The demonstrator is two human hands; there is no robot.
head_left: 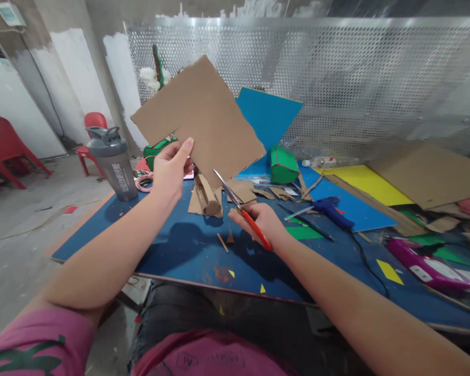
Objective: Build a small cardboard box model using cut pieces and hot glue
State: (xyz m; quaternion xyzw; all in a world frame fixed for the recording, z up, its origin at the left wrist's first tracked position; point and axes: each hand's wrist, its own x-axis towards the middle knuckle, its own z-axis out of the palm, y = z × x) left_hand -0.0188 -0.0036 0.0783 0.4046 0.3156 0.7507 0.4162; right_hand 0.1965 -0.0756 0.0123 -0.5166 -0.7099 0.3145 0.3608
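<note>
My left hand (172, 162) pinches the lower left side of a brown cardboard sheet (207, 115), thumb on its front face. The sheet is raised above the table, turned cornerwise. A pair of scissors (250, 222) with orange handles sits in my right hand (260, 224). Their blades point up and to the left, near the sheet's lower edge; whether they touch it I cannot tell. Below the sheet, a small cardboard piece shaped like a trough (209, 201) lies on a flat cardboard scrap. Several more scraps (241, 190) lie to its right.
A grey shaker bottle (115, 164) stands at the table's left. To the right lie a blue glue gun (332, 210), a purple power strip (426, 266) and yellow sheet (368, 184). Behind are a green box-like piece (283, 164), a blue board (268, 117) and a perforated metal panel (337, 68).
</note>
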